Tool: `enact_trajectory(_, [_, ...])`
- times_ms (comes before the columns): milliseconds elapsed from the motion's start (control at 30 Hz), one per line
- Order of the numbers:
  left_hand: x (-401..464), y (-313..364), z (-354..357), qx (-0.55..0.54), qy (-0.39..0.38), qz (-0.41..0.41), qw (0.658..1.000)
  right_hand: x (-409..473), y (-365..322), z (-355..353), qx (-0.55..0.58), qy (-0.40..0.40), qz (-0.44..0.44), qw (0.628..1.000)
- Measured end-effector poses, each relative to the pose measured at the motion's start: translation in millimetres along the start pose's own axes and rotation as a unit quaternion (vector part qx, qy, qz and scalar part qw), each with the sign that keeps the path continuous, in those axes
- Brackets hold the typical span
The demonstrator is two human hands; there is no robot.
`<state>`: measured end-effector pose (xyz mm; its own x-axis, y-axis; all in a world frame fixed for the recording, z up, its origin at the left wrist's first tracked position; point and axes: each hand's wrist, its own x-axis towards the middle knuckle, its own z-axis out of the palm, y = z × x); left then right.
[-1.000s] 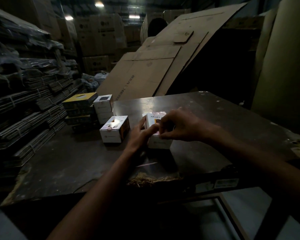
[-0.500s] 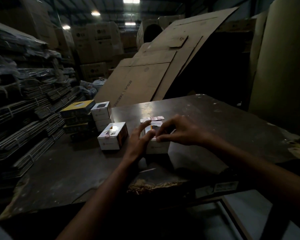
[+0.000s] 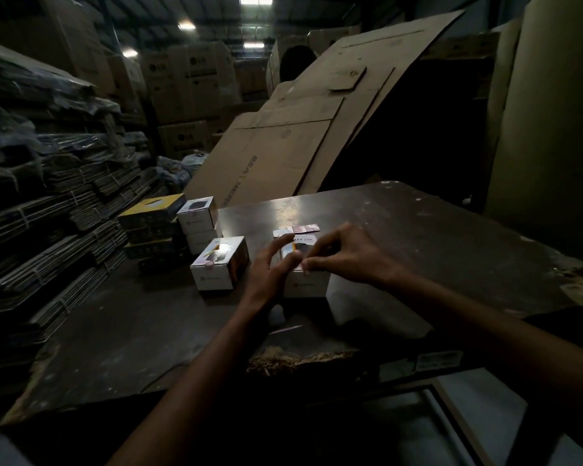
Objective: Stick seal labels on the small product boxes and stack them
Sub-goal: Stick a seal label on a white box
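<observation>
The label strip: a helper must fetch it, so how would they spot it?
Start at the dark table. Just behind the white box under both hands lies the label strip, flat on the tabletop. It is the only thin pinkish-white paper there; everything nearby is a box.

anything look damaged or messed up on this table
Yes: the table's near edge is broken, the surface chipped away to ragged, pale fibres just below the left hand. The small white boxes themselves look intact.
</observation>
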<state>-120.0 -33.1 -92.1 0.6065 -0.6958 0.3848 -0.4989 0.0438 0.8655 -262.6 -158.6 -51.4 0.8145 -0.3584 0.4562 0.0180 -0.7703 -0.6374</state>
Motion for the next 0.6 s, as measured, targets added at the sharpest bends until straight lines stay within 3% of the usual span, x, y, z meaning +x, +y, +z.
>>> enact_trajectory(233, [1.3,-3.6,-1.7,-0.01,0.017,-0.019,1.0,-11.1,2.9,-1.6,0.024,0.03,-0.052,0.998])
enact_trajectory(400, [2.8,-5.7,-1.2,-0.001,0.004,-0.009,1.0,-19.8,4.7,6.2,-0.06,0.061,-0.146,0.986])
enact_trajectory(600, [3.2,-6.3,-2.9,-0.008,0.006,-0.011,1.0,-23.5,4.7,12.9,-0.13,0.058,-0.186,0.972])
